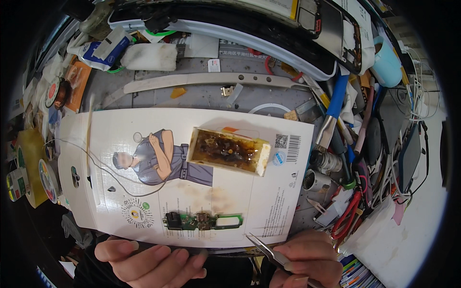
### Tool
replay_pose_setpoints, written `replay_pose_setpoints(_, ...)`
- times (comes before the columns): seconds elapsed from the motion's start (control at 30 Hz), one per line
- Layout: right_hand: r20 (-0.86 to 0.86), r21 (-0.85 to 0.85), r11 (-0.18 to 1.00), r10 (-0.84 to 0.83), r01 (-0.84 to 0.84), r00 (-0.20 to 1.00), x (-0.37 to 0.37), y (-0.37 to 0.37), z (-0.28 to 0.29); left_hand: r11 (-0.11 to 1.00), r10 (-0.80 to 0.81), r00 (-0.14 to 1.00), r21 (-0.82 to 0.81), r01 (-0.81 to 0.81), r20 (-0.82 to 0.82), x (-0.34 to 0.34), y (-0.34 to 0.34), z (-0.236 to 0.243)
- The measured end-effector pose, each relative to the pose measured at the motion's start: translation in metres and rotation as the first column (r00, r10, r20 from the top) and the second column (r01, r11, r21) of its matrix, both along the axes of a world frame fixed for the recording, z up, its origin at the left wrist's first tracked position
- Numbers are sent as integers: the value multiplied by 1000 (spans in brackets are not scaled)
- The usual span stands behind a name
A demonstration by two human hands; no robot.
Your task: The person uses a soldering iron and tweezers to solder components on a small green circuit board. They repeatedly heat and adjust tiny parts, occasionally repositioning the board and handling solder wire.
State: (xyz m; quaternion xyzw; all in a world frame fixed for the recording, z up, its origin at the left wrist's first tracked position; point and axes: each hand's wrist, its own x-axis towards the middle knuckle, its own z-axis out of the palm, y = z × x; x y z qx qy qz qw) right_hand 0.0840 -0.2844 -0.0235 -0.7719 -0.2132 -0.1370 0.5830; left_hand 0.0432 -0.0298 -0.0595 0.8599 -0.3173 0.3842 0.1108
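A small green circuit board [191, 223] with black, metal and white parts lies on a printed white card sheet [259, 201], near its front edge. My right hand [312, 257] grips metal tweezers [264, 248] whose tips point at the board's right end, a little apart from it. At the sheet's front edge rests my left hand [153, 263], open, with loosely bent fingers and nothing visible in them. Behind the board sits a small open box [261, 161] of brown, resin-like stuff. A thin wire [115, 182] curves across the sheet's left part, and a cotton swab [90, 125] lies near it.
Brushes [336, 108], red-handled pliers [348, 216] and cables [384, 168] crowd the right side. Behind lie a grey strap [192, 81] and a phone frame [353, 43]. Wire spools [48, 180] and a tube [103, 50] stand or lie at left. A light-blue cup [385, 62] is at back right.
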Motion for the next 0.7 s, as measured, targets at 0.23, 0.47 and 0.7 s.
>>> replay_pose_setpoints(0.23,3,-9,1000,1,-1,1000,1,2,1,1000,21,992,7,-21,-122,-8,-1,6)
replay_pose_setpoints(0.47,3,9,1000,-7,7,1000,1,3,0,999,41,986,2,-41,-159,-9,-1,8)
replay_pose_setpoints(0.7,-20,10,999,-35,35,999,-2,5,1,999,45,983,13,-43,-179,-11,0,10)
